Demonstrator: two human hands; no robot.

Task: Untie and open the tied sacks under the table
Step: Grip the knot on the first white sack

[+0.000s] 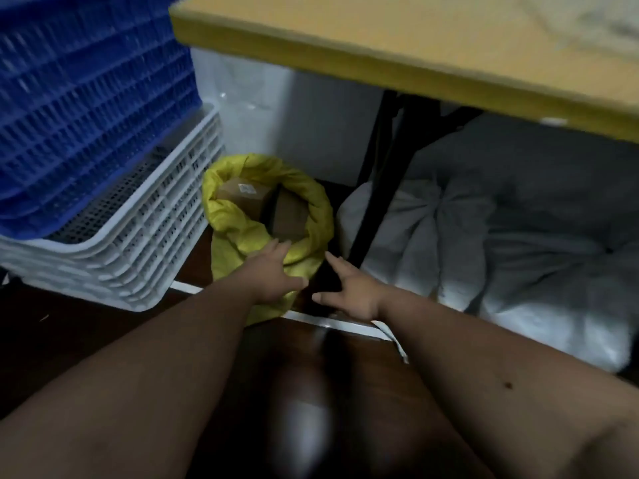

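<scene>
Left grip: the left hand point(273, 271) lies with straight fingers on the near rim of the yellow sack point(242, 233), holding nothing.
Right grip: the right hand point(349, 292) hovers with spread fingers just right of that sack, touching nothing I can make out.
Yellow sack: already open, mouth rolled down, just beyond the left grip; two brown cardboard boxes point(242, 193) stand inside.
White sacks: the tied white sacks point(449, 233) lie right of the right grip, under the surface point(380, 46), necks bunched shut; contents hidden.
Doing it well: I would say reach past the black leg point(377, 188), find the knot first, then loosen rather than tug.
Crates: stacked blue crates point(86, 98) on white crates point(138, 243), left of both grips; contents unclear.
</scene>
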